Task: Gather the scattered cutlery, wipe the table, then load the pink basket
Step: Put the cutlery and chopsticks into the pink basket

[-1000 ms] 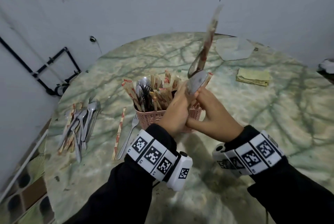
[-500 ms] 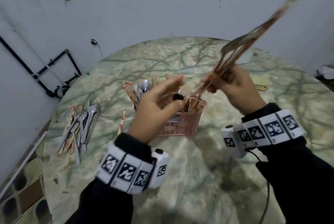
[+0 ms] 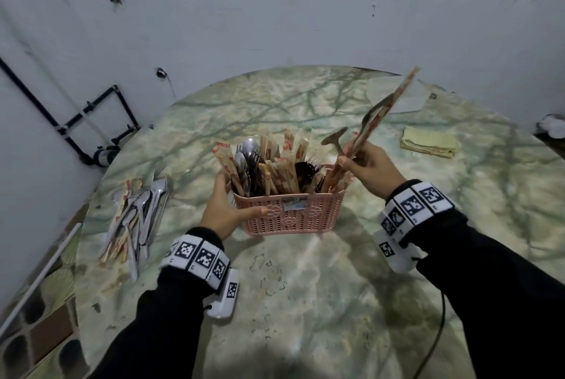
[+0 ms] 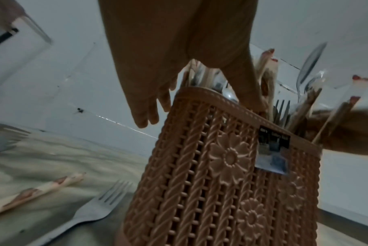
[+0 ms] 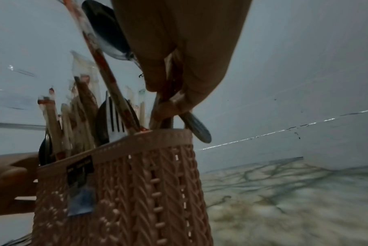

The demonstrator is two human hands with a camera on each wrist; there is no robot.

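Fingers of the left hand [image 3: 224,210] lie nearly straight against the left end of the pink basket [image 3: 293,215], thumb stretched along its near wall just under the rim, bracing it on the table [image 3: 305,302]. That forearm reaches in from the near edge. The right hand [image 3: 371,166] is curled tight around a bundle of cutlery [image 3: 367,128], spoons and paper-wrapped chopsticks, whose lower ends dip into the basket's right end while the tops lean up and away to the right. The basket stands upright near the table's middle, crowded with forks, spoons and chopsticks. A loose pile of cutlery [image 3: 137,216] lies by the left edge. A folded yellow cloth [image 3: 428,145] sits toward the far right edge.
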